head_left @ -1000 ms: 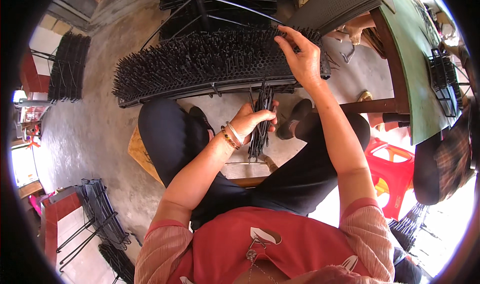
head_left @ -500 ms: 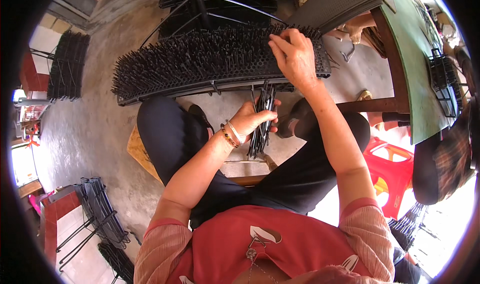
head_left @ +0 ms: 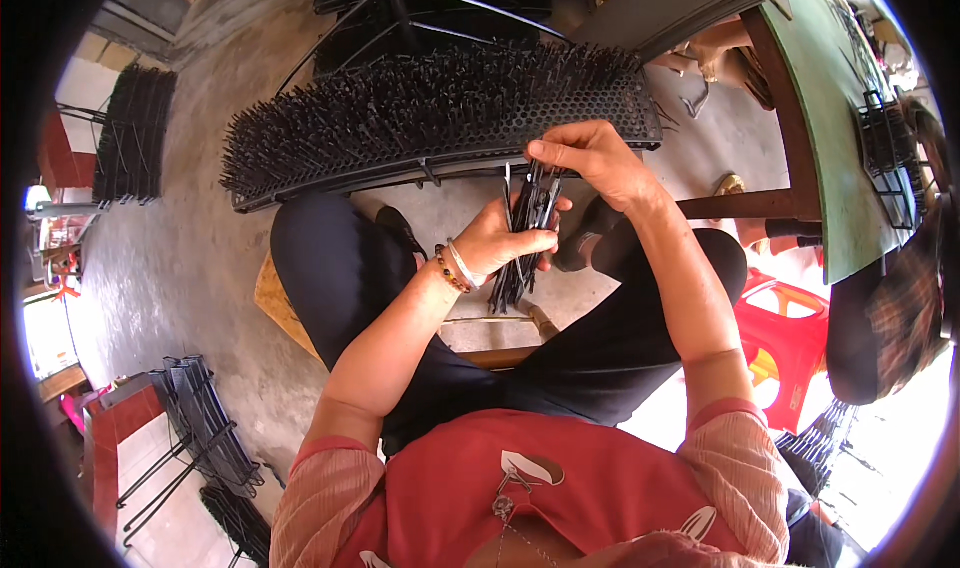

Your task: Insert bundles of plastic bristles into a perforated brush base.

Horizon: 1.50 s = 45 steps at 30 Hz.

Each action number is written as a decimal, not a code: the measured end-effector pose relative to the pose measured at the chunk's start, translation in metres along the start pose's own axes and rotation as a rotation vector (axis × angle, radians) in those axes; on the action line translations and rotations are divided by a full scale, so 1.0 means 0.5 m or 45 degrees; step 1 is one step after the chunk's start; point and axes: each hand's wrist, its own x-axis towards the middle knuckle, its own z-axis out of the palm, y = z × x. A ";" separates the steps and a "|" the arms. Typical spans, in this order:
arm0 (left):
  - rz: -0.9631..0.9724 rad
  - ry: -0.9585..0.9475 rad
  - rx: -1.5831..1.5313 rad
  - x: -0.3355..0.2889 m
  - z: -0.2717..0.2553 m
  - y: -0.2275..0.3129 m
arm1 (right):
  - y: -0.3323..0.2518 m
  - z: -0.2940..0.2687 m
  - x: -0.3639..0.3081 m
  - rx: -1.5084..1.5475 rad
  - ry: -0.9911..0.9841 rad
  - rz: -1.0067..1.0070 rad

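My left hand (head_left: 492, 244) is closed round a bundle of thin black sticks (head_left: 531, 208), held upright between my knees. My right hand (head_left: 602, 166) is at the top of this bundle, thumb and fingers pinched on the upper end of a black stick; its fingertips partly hide the contact. Just beyond my hands lies a long black perforated rack (head_left: 590, 116). Most of its holes carry upright black sticks (head_left: 400, 108), standing close together. Towards the right front, a strip of its holes shows bare.
A green-topped table (head_left: 835, 128) stands at the right, with a red plastic stool (head_left: 785, 333) below it. More black racks (head_left: 135, 133) stand at the far left, and others (head_left: 205, 418) at the lower left. A metal frame (head_left: 400, 28) rises behind the rack. Another person's plaid clothing (head_left: 905, 318) shows far right.
My right hand has come down and nearer, from above the rack's right part to the top of the bundle. My left hand keeps holding the bundle in nearly the same place.
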 end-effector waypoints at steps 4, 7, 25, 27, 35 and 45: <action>0.011 0.022 -0.065 0.004 0.006 -0.006 | 0.010 -0.009 0.001 -0.035 0.205 -0.113; -0.035 0.024 -0.055 0.009 0.001 -0.014 | -0.005 -0.022 0.010 -0.063 0.309 -0.211; -0.029 0.335 -0.226 0.014 0.006 -0.017 | 0.004 -0.010 0.008 -0.072 0.196 0.104; -0.034 0.329 -0.200 0.015 0.007 -0.019 | 0.006 -0.014 0.002 -0.081 0.218 0.113; -0.104 0.423 -0.253 0.016 -0.012 -0.032 | -0.025 -0.064 0.004 -0.010 0.373 -0.195; -0.176 0.365 -0.179 0.015 -0.006 -0.037 | -0.039 -0.075 0.069 -0.319 0.603 -0.652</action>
